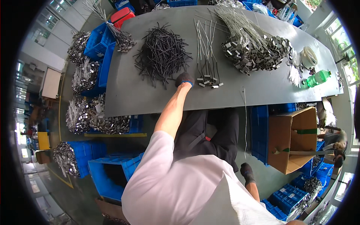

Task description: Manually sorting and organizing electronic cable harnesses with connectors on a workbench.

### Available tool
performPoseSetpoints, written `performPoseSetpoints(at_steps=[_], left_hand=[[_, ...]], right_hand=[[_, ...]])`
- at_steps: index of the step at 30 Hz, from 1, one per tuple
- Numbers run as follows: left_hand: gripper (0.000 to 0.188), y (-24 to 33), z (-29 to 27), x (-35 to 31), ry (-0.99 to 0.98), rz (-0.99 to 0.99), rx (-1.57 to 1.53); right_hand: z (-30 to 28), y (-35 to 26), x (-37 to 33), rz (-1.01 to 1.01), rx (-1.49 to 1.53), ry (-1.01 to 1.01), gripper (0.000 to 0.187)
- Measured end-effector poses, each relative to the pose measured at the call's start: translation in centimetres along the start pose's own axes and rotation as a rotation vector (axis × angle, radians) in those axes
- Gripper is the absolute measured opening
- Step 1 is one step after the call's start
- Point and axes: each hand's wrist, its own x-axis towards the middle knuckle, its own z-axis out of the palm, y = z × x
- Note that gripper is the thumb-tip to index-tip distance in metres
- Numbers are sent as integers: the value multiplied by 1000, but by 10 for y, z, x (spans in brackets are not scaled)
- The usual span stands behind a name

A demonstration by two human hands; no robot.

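My left hand (185,80), in a dark glove with a blue cuff, rests at the near right edge of a pile of thin black tubes (161,54). Its fingers look curled together; what they hold, if anything, is hidden. Low beside my right leg, my right hand (247,173) is gloved too and closed. A long white wire (245,123) runs from it up past the table edge. Right of my left hand lie several white wires (204,48) with black sleeves and small metal blocks at their near ends.
On the grey table (150,101) sit a large bundle of wires with metal blocks (258,54), a green bottle (318,78) and a white roll (309,57). An open cardboard box (281,138) stands at right. Blue crates (108,176) and heaped metal-ended wires (78,116) line the left.
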Motion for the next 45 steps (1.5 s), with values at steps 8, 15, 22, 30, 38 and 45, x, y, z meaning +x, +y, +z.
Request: performPoseSetpoints(at_steps=[8, 15, 22, 30, 38, 45], left_hand=[[15, -54, 41, 11, -418, -359, -1280], [7, 100, 18, -95, -577, -299, -2035], [13, 142, -41, -110, 108, 163, -1935], [16, 123, -29, -112, -282, 334, -1408], [20, 144, 30, -146, -220, 395, -1132], [28, 134, 28, -204, -353, 424, -1272]], right_hand=[[-26, -32, 16, -178, 130, 134, 24], [-118, -158, 81, -352, 115, 261, 21], [-119, -123, 96, -159, -174, 39, 21], [-94, -86, 76, -169, -54, 69, 21], [-207, -251, 102, -307, 929, 111, 23], [-204, -317, 200, -622, 562, 740, 44]])
